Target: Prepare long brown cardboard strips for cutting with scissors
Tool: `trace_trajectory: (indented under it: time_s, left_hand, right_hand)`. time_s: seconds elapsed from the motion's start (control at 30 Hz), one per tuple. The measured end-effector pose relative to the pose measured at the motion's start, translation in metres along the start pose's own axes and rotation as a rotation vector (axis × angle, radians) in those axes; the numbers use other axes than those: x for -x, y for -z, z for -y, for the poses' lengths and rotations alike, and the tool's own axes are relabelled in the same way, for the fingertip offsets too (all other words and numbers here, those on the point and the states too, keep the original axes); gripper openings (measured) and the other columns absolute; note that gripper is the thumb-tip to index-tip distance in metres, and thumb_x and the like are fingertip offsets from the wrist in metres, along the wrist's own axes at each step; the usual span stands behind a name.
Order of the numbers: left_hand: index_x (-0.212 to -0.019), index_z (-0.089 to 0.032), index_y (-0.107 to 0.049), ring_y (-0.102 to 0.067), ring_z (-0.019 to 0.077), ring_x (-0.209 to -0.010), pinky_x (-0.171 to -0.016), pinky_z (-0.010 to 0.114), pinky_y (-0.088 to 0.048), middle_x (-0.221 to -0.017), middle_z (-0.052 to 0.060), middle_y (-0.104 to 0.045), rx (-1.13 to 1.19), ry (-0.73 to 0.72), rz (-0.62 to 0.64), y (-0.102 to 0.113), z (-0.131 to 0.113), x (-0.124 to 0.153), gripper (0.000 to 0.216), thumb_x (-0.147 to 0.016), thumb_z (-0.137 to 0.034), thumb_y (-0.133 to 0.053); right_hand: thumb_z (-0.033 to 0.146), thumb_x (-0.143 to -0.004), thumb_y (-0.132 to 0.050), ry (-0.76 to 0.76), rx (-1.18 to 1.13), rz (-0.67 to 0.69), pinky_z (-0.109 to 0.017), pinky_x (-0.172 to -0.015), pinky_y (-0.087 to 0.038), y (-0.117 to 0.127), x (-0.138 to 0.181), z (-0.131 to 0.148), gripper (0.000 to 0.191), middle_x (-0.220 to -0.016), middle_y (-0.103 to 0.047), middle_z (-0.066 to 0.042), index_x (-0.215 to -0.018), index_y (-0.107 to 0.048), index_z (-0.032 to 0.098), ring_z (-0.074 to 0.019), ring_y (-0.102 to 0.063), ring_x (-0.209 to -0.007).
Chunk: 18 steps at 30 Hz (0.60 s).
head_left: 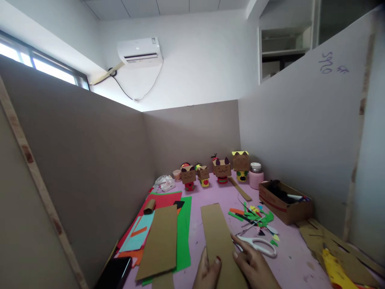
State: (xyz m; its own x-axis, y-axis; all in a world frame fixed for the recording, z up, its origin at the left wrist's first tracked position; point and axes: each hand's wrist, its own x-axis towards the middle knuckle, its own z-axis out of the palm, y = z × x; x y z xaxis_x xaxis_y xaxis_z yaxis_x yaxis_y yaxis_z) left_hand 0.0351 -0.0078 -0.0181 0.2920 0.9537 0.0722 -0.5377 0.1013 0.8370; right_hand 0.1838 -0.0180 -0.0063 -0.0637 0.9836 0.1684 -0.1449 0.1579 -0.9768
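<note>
- My left hand [207,273] lies flat on the near end of a brown cardboard strip [217,233], fingers spread loosely and pinching nothing, the thumb laid across the card.
- My right hand [255,268] rests on the strip's right edge, fingers stretched out and pressing down, closed round nothing.
- The strip is a long plain brown rectangle, lying flat on the pink table [296,257] and running away from me, its near end under my hands.
- Just beside my right hand lie white-handled scissors [259,244], with green, orange and yellow paper scraps [252,216] past them.
- Left of the strip, a wider cardboard sheet [161,243] lies over green paper [184,237], with red and light blue sheets further left.
- At the right, more cut cardboard [327,245] and an open cardboard box [284,206] holding tools.
- At the far end stand four small box-headed cardboard figures [221,168] and a pink jar with a white lid [256,176].
- Grey partition boards [90,160] wall the table on three sides; above them are white walls, an air conditioner [140,51] and a bright window strip.
</note>
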Motion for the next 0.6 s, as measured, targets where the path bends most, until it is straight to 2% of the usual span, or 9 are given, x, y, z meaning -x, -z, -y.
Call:
trace_trajectory:
  time_s: [0.07,0.17,0.3,0.4,0.47,0.6]
  left_hand:
    - [-0.125,-0.022,-0.049,-0.052,0.0302,-0.114,-0.098,0.041,-0.035,-0.116,0.014,-0.063,-0.012,-0.002,-0.055,0.003,0.001,0.000,0.068,-0.063,-0.043,-0.070]
    - [-0.127,-0.023,-0.046,-0.050,0.0299,-0.116,-0.099,0.039,-0.035,-0.122,0.014,-0.059,-0.022,-0.014,-0.140,0.008,0.001,-0.001,0.073,-0.062,-0.046,-0.070]
    - [-0.127,-0.022,-0.044,-0.050,0.0297,-0.116,-0.099,0.038,-0.036,-0.123,0.015,-0.058,-0.006,-0.024,-0.143,0.007,0.006,-0.002,0.076,-0.061,-0.049,-0.070]
    - [-0.130,-0.019,-0.037,-0.051,0.0327,-0.114,-0.095,0.039,-0.040,-0.121,0.019,-0.058,-0.006,-0.058,-0.117,0.005,0.017,-0.003,0.091,-0.053,-0.044,-0.077]
    - [-0.133,-0.017,-0.030,-0.049,0.0335,-0.117,-0.093,0.037,-0.042,-0.125,0.020,-0.054,-0.011,-0.086,-0.191,0.006,0.022,-0.004,0.101,-0.049,-0.045,-0.079]
    - [-0.137,-0.022,-0.020,-0.044,0.0303,-0.122,-0.094,0.033,-0.041,-0.131,0.017,-0.050,-0.048,-0.122,-0.358,0.011,0.018,-0.008,0.107,-0.050,-0.050,-0.076]
  right_hand:
    - [0.057,-0.073,-0.054,0.029,0.097,0.056,-0.035,-0.079,-0.050,0.000,0.001,-0.001,0.066,-0.098,-0.072,-0.011,-0.126,-0.050,0.018,-0.0252,-0.066,-0.085]
    - [0.059,-0.074,-0.052,0.010,0.090,0.113,-0.036,-0.079,-0.050,-0.001,0.003,-0.006,0.071,-0.096,-0.073,-0.011,-0.131,-0.044,0.016,-0.0246,-0.066,-0.082]
    - [0.057,-0.070,-0.059,-0.030,-0.052,0.031,-0.036,-0.078,-0.050,-0.002,0.003,-0.009,0.069,-0.094,-0.073,-0.010,-0.126,-0.049,0.019,-0.0248,-0.066,-0.085]
    - [0.053,-0.069,-0.063,-0.033,-0.145,-0.026,-0.036,-0.082,-0.049,-0.002,0.003,-0.006,0.063,-0.095,-0.073,-0.010,-0.122,-0.053,0.020,-0.0254,-0.064,-0.093]
    - [0.054,-0.069,-0.062,-0.005,-0.151,-0.062,-0.037,-0.078,-0.050,-0.004,0.004,-0.004,0.061,-0.088,-0.074,-0.009,-0.120,-0.055,0.021,-0.0260,-0.065,-0.087]
    - [0.056,-0.069,-0.061,0.022,-0.025,-0.078,-0.036,-0.066,-0.051,-0.012,0.006,-0.009,0.053,-0.058,-0.069,-0.003,-0.109,-0.062,0.021,-0.0229,-0.065,-0.060]
